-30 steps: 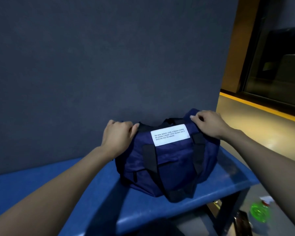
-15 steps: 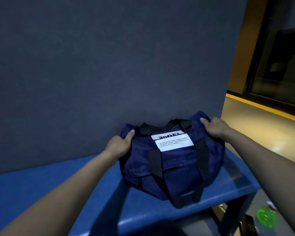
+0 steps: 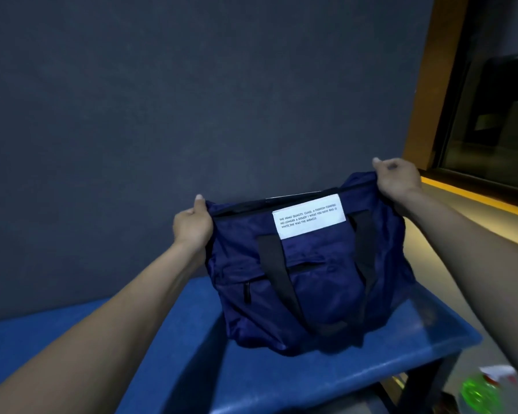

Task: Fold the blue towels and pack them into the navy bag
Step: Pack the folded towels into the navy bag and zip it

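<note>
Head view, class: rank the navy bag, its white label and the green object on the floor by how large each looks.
1. Navy bag, largest by far, held at its top corners by both hands.
2. White label.
3. Green object, slightly smaller than the label; it is blurred and lies lower, so treat that order as unsure.

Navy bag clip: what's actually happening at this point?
A person holds the navy bag up by its two top corners, the left hand gripping the left corner and the right hand gripping the right one. The bag's bottom rests on the blue bench, against the dark wall. Its white label faces the camera and the black straps hang down the front. The top zip looks closed. No towels are in view, so packing cannot be judged.
</note>
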